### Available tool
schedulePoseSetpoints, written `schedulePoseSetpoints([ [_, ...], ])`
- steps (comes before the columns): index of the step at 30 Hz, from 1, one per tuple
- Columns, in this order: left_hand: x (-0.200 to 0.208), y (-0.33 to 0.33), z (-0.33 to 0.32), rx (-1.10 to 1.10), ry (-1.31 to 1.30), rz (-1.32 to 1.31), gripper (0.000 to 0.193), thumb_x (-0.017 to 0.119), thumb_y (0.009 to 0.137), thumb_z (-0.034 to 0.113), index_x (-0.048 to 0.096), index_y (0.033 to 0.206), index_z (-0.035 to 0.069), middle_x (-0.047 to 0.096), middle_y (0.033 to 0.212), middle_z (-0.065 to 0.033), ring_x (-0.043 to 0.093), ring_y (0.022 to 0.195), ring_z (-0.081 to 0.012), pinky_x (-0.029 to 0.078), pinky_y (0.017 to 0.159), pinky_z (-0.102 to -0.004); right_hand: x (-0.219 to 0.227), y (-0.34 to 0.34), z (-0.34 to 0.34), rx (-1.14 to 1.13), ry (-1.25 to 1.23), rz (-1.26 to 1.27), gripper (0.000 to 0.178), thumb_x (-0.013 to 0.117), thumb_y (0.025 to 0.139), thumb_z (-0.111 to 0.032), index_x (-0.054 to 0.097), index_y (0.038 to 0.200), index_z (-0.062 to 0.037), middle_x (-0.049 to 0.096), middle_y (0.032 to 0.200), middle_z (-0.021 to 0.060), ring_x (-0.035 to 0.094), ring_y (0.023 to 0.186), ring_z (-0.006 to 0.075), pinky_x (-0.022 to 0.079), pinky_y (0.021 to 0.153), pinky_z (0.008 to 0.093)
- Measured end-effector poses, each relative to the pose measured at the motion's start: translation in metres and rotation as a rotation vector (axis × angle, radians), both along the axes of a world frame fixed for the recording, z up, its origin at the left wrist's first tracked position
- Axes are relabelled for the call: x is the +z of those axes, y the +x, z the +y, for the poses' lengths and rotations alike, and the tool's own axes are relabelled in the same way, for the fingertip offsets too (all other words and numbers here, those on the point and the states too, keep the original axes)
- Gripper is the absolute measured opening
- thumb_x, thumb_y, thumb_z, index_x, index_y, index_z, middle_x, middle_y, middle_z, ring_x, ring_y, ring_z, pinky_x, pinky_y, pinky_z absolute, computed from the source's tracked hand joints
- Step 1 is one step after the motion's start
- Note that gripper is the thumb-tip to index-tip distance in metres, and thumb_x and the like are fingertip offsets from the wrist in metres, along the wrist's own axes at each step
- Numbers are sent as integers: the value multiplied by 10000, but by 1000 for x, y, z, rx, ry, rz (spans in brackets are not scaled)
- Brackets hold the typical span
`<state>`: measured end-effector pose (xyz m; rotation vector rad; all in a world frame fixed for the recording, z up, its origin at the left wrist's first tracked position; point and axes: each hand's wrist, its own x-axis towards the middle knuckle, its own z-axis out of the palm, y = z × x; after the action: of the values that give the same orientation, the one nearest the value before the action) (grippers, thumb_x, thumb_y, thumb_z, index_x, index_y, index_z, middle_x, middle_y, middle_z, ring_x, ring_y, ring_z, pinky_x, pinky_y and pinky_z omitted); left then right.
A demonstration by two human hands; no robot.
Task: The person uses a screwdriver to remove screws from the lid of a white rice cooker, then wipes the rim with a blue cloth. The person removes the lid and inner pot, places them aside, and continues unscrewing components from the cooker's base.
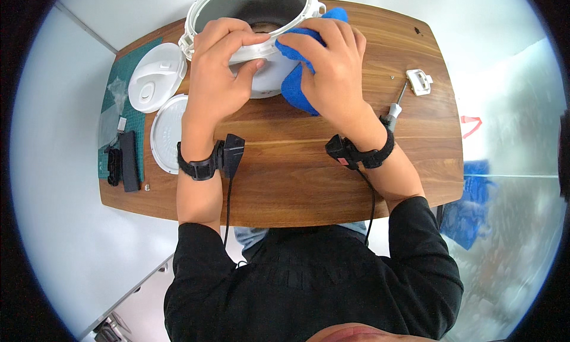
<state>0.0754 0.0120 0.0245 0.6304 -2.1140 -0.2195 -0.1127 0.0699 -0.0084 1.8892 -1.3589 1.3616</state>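
A white rice cooker body (266,80) with its lid off stands at the back middle of the table, its dark inside showing. My left hand (222,74) grips the near rim, fingers over the top edge and thumb against the outer front. In my right hand (332,65) is a bunched blue cloth (300,92), pressed at the rim on the right of the cooker's front. Part of the cloth hangs below the palm, and another bit sticks up behind the fingers.
Left of the cooker lie a white lid (155,80) and a round white inner cover (166,128). A green cutting mat (133,68) carries dark strips (129,164) and clear plastic. On the right are a screwdriver (396,107) and a small white plastic part (419,82).
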Motion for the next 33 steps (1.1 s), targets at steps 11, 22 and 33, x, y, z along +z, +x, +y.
schedulePoseSetpoints([
  [11,2,2,4,20,-71,-46,345,820,701,-8,722,1014,102,644,1081,-52,601,1041,-287,428,944,-404,5,-14,-2,-86,36,-46,402,659,736,36,724,1058,-196,659,1096,32,595,1065,286,382,950,472],
  [22,-11,-12,3,52,-119,-12,359,864,707,58,664,1003,96,642,1058,-56,595,1057,-289,380,958,-413,0,-21,-7,-63,-39,-17,356,649,702,36,747,949,-200,653,1109,18,603,1043,279,379,928,466],
  [33,-4,-4,0,60,-140,-20,365,870,672,20,643,955,57,676,1005,-92,650,982,-309,496,871,-393,5,-11,1,7,14,-24,371,647,702,42,758,963,-196,643,1079,42,611,1044,290,380,950,477],
])
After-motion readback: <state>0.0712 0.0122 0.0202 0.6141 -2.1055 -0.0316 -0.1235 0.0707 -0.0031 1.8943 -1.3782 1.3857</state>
